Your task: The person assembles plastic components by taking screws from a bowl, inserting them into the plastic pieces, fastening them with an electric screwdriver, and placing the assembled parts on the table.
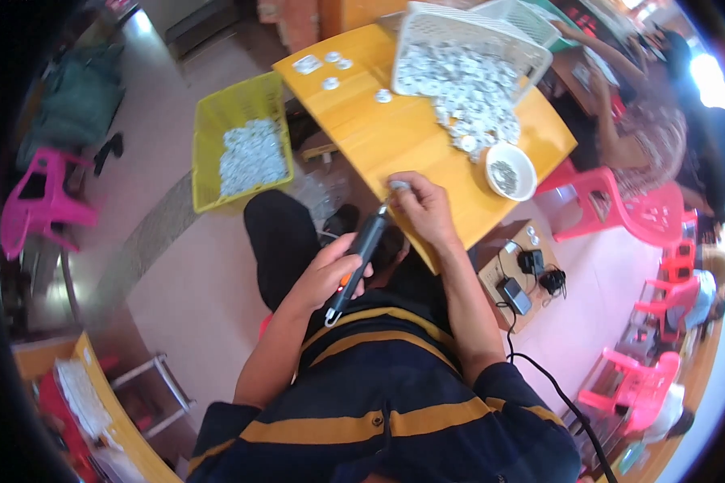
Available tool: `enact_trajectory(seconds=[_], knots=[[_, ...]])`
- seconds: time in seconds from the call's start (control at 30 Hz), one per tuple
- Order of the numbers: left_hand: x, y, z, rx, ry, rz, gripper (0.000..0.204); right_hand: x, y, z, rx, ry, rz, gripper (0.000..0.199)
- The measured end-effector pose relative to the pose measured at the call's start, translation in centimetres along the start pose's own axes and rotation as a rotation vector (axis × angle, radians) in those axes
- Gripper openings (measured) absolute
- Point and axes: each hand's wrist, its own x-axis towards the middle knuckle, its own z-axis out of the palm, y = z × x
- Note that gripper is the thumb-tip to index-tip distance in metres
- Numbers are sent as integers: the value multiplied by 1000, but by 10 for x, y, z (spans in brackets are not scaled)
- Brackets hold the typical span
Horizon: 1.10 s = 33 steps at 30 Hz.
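Note:
My left hand (330,270) is wrapped round a black electric screwdriver (366,248) with an orange switch and a hanging loop at its lower end. Its metal tip points up and right, at a small white part pinched in my right hand (425,211). That part (399,186) is mostly covered by my fingers, at the near edge of the yellow wooden table (362,121). Whether tip and part touch, I cannot tell. Many similar white round parts (475,105) spill from a tipped white basket (532,44). A white bowl (526,189) holds small metal pieces, apparently screws.
Left of the table stands a yellow crate (205,153) of white parts. Several loose parts (330,83) lie at the table's far left. Black adapters and cables (514,295) sit on a wooden stool to the right. Another person (632,145) works at the far right, beside pink chairs (648,213).

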Motion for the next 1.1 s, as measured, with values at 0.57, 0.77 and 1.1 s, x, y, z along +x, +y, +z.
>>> enact_trajectory(seconds=[0.57, 0.77, 1.1], knots=[[-5, 1, 8, -56, 2, 47, 39, 1, -7, 2, -78, 33, -213, 21], [-6, 3, 7, -51, 18, 48, 41, 4, -5, 5, -105, 38, -239, 20], [-3, -1, 0, -75, -9, 25, 46, 1, 4, 0, 58, -63, -60, 21]])
